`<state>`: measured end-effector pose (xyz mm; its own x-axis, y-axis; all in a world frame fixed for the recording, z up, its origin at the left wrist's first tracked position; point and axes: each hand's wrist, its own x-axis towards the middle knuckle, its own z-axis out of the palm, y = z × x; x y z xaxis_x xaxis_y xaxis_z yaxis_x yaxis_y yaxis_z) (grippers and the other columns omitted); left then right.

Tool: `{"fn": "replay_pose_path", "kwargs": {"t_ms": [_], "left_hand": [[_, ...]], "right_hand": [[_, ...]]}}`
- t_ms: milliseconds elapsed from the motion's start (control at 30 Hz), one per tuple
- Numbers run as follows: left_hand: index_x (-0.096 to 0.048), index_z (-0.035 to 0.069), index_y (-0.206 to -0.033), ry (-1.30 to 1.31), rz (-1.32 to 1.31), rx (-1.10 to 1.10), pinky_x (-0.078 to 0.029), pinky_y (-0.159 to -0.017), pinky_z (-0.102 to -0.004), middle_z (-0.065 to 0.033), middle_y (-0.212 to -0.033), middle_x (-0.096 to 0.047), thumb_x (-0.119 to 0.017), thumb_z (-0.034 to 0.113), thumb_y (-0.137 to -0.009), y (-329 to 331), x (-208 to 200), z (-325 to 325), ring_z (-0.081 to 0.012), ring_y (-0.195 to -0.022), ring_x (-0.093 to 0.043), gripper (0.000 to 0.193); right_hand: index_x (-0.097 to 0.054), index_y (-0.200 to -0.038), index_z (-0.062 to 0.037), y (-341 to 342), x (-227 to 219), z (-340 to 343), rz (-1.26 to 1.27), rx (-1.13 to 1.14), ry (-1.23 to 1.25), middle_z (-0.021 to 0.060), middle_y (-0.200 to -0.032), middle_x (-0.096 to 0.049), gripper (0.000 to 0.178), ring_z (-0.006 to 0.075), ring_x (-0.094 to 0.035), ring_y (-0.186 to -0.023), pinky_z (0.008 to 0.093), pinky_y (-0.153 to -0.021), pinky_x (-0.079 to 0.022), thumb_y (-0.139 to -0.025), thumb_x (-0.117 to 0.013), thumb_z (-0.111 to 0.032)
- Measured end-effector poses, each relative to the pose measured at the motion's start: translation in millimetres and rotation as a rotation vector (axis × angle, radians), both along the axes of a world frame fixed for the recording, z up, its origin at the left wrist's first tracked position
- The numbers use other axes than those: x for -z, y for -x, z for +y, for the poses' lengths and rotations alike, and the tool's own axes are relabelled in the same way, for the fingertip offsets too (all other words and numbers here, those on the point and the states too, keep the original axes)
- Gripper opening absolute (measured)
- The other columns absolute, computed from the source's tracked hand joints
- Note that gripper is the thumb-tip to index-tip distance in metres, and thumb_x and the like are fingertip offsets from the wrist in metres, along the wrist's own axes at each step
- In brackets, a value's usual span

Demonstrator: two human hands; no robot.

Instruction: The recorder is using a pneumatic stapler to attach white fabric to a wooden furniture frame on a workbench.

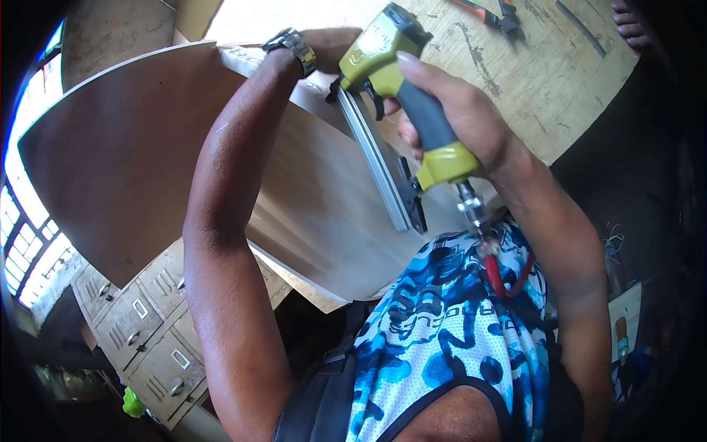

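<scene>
My right hand (468, 110) is wrapped round the dark grip of a green pneumatic nail gun (379, 51). The gun's silver magazine (372, 155) slants down in front of a pale wooden panel (324, 206), and its head lies at the top middle. A red air hose (497, 280) joins the gun through a metal coupling (471, 206) in front of my shirt. Beyond the gun's head reaches my left hand (335, 46), with a metal watch (294, 50) on its wrist. The gun hides its fingers. A large brown panel (125, 155) meets the pale panel near my left forearm.
A worn plywood worktop (545, 88) spreads at the upper right, carrying orange-handled pliers (508, 20) and a thin dark strip (582, 29). Another person's digits (630, 26) show at its far corner. Grey metal lockers (147, 317) stand at lower left.
</scene>
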<state>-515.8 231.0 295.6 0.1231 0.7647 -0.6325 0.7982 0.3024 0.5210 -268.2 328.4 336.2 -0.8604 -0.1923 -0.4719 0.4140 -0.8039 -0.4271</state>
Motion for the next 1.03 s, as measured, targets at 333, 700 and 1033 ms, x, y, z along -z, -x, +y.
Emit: {"fn": "replay_pose_path", "kwargs": {"t_ms": [333,700,1033], "left_hand": [[-0.067,0.004,-0.113,-1.211,0.945,-0.674,-0.048,-0.096,-0.0384,-0.0173,-0.122,-0.066,-0.058,0.033,-0.099,29.4,-79.1,-82.1,-0.0254,-0.112,-0.063,0.034],[-0.057,-0.001,-0.128,-0.985,0.710,-1.338,-0.030,-0.114,-0.0507,-0.0268,-0.139,-0.051,-0.050,0.041,-0.096,-67.0,161.5,-145.1,-0.0441,-0.132,-0.043,0.053],[-0.010,-0.004,-0.154,-0.935,0.405,-1.442,-0.009,-0.122,-0.0491,-0.0274,-0.161,-0.010,-0.021,0.080,-0.088,-224.4,118.9,-26.7,-0.0424,-0.149,-0.011,0.107]], "right_hand": [[-0.057,-0.111,0.0014,-94.6,1.4,92.9,0.056,0.244,-0.511,0.0016,-0.069,-0.059,0.048,0.0065,-0.055,-0.053,0.0199,-0.046,-0.044,-0.105,-0.040,-0.043],[-0.058,-0.101,-0.0008,-299.0,7.8,112.5,-0.656,0.440,-1.070,0.0008,-0.063,-0.056,0.044,0.0095,-0.054,-0.051,0.0224,-0.049,-0.045,-0.100,-0.052,-0.045],[-0.056,-0.109,-0.0033,-252.8,-21.8,114.5,-0.448,0.053,-1.336,0.0009,-0.069,-0.058,0.045,0.0079,-0.056,-0.059,0.0216,-0.059,-0.048,-0.098,-0.054,-0.047]]}}
